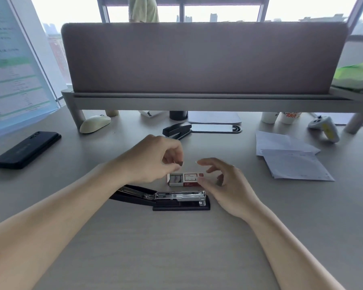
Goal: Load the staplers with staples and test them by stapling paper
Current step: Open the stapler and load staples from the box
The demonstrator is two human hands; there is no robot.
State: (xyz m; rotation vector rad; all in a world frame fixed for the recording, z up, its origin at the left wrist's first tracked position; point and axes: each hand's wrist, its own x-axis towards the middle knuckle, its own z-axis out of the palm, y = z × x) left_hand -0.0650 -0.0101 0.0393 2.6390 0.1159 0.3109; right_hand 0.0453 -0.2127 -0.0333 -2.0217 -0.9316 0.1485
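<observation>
Both forearms were bare, with no sleeve in view on either. The left hand and right hand wore no gloves, rings, watch or bracelet. Fingernails were short and unpainted.

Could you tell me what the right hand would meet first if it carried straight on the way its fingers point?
Probably the left hand: the right hand points left, above the staple box, though depth is unclear.
</observation>
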